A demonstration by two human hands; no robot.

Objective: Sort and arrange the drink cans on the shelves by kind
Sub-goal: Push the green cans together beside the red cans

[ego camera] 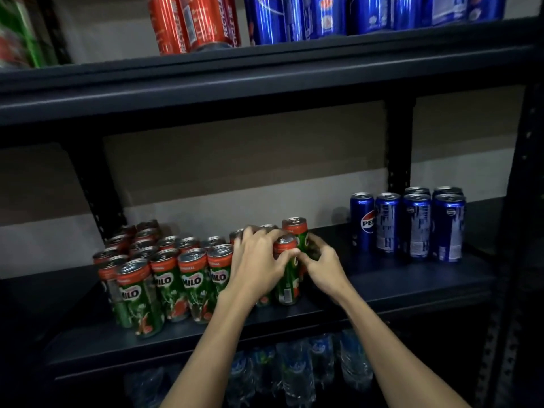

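Several green Milo cans (173, 284) stand bunched on the left half of the middle shelf (382, 278). My left hand (259, 260) curls over the tops and fronts of the Milo cans at the right end of the bunch. My right hand (323, 263) grips a Milo can (290, 278) at that right end from its right side, its fingers wrapped around the can. Another Milo can (295, 231) stands just behind. Several blue Pepsi cans (412, 228) stand in a group on the right of the same shelf, apart from my hands.
On the upper shelf (265, 81) stand red cans (194, 22), more blue Pepsi cans (353, 16) and a green pack (20, 30) at far left. Clear water bottles (297, 369) fill the shelf below. Dark metal uprights (397, 142) frame the rack.
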